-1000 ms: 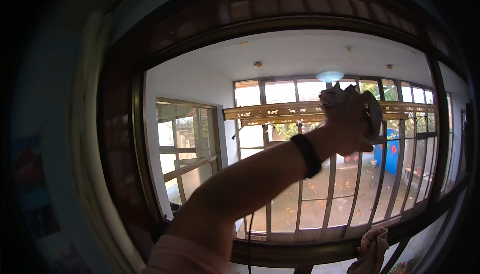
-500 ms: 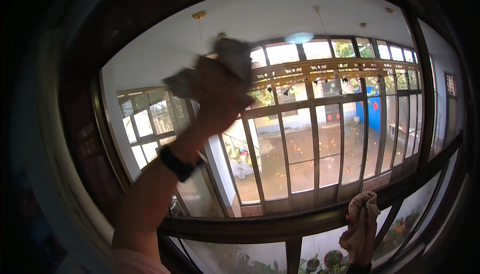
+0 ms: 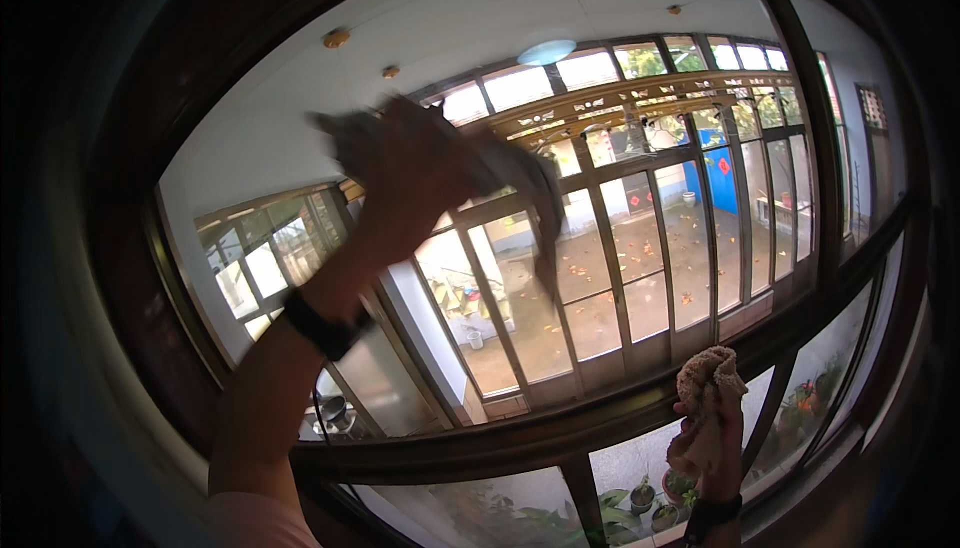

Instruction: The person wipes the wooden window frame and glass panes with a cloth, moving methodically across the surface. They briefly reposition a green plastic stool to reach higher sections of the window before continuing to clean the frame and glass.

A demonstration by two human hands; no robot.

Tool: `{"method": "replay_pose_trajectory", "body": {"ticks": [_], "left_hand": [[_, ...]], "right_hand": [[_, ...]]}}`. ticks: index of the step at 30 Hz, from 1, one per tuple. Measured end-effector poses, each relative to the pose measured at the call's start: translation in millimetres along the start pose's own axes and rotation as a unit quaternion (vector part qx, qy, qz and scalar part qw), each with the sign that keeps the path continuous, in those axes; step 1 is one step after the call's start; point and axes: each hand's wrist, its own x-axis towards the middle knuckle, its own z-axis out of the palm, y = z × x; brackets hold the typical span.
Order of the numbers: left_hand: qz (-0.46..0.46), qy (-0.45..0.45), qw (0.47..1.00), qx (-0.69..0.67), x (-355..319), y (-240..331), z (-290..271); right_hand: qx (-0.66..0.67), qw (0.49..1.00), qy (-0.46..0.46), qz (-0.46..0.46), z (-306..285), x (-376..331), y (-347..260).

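Note:
My left hand (image 3: pixel 415 173) is raised in front of the large window pane (image 3: pixel 640 238), gripping a dark grey cloth (image 3: pixel 530 183). Motion smears the cloth; one end hangs down on the right, another sticks out on the left. A black band (image 3: pixel 325 326) circles that wrist. Lower right, my right hand (image 3: pixel 728 438) is closed round a bunched beige towel (image 3: pixel 705 398), close to the dark window rail (image 3: pixel 560 428). Whether the grey cloth touches the glass I cannot tell.
A dark frame post (image 3: pixel 805 128) stands at the right. Beneath the rail are lower panes, with potted plants (image 3: pixel 645 496) behind them. Beyond the glass show a brown-framed glazed wall, a courtyard with scattered leaves (image 3: pixel 590 258) and a blue door (image 3: pixel 718 178).
My left hand has moved slightly left, and the grey cloth now trails down to its right. My right hand shifts a little left and up with the towel. The view has tilted.

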Motion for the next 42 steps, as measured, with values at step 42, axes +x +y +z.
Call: {"method": "replay_pose_trajectory", "body": {"ticks": [42], "left_hand": [[0.167,-0.007,0.985,-0.035,175,151,66]], "right_hand": [[0.019,0.982,-0.133,-0.136,8,10,-16]]}}
